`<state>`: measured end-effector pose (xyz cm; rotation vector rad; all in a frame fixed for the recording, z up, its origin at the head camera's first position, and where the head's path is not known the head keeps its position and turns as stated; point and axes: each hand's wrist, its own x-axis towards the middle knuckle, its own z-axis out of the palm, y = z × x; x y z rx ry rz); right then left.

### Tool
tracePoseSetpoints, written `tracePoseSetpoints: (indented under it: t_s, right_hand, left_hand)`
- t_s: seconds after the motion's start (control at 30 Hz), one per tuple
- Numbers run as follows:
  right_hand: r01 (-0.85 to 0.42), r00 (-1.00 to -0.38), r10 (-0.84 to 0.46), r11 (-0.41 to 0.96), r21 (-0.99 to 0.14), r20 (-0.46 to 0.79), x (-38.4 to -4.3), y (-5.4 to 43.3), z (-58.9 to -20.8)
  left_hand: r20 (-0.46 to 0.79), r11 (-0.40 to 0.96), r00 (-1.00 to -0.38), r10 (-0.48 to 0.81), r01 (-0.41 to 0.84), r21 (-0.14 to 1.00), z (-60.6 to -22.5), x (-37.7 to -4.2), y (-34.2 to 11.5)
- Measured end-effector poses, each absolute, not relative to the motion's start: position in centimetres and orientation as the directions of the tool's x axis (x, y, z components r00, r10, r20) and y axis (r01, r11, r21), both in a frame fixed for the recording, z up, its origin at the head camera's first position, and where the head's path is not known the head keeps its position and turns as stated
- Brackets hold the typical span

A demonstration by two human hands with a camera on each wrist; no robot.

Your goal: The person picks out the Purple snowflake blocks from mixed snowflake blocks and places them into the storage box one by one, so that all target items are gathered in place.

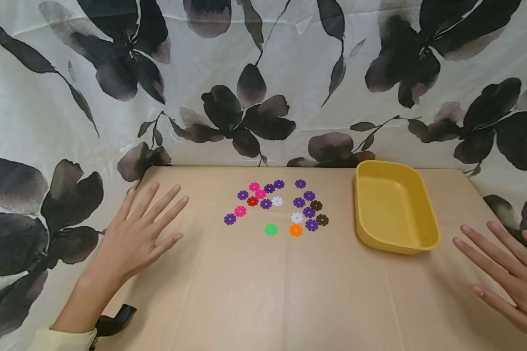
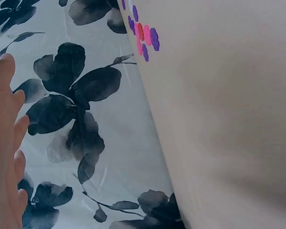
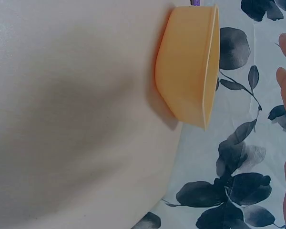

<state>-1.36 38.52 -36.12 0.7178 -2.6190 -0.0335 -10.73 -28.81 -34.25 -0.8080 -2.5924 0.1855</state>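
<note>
In the head view my left hand (image 1: 142,231) hovers over the table's left side, fingers spread and holding nothing. My right hand (image 1: 509,273) is at the right edge, also spread and bare, just right of a yellow plastic tray (image 1: 397,209). Small notched discs lie loosely scattered mid-table, left of the tray. Most are purple, such as the purple disc (image 1: 230,219); among them are a green disc (image 1: 271,229), an orange disc (image 1: 295,230), a red disc (image 1: 252,201), pink discs (image 1: 240,211), white discs (image 1: 296,217) and brown discs (image 1: 322,220).
The light wood-toned table (image 1: 246,292) ends at the back against a white cloth (image 1: 325,117) printed with dark flowers. The tray stands near the table's back right, its inside bare. A black strap piece (image 1: 116,319) sits at my left wrist.
</note>
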Motion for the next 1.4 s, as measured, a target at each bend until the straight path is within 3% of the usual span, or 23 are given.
tracePoseSetpoints:
  t_s: [0.37, 0.53, 0.83, 1.07, 1.4]
  right_hand:
    - [-0.474, -0.797, -0.485, 0.871, 0.124, 0.361, -1.9, 38.7, -35.9]
    - [-0.455, -0.821, -0.469, 0.882, 0.123, 0.324, -2.1, 38.9, -35.9]
    - [-0.381, -0.892, -0.405, 0.913, 0.147, 0.202, -2.6, 38.9, -36.1]
    - [-0.405, -0.892, -0.412, 0.911, 0.078, 0.186, -3.7, 39.3, -36.1]
    - [-0.393, -0.912, -0.369, 0.911, -0.125, 0.179, -5.4, 39.1, -36.7]
  left_hand:
    - [0.424, 0.831, -0.723, 0.545, 0.534, -0.158, -34.6, -11.4, -27.3]
    - [0.498, 0.824, -0.721, 0.482, 0.567, 0.023, -35.4, -11.7, -26.1]
    - [0.449, 0.798, -0.815, 0.366, 0.523, 0.299, -37.0, -12.4, -24.4]
    - [0.383, 0.772, -0.860, 0.338, 0.486, 0.409, -37.3, -13.4, -23.6]
    - [0.298, 0.727, -0.893, 0.338, 0.448, 0.520, -38.3, -14.8, -23.5]
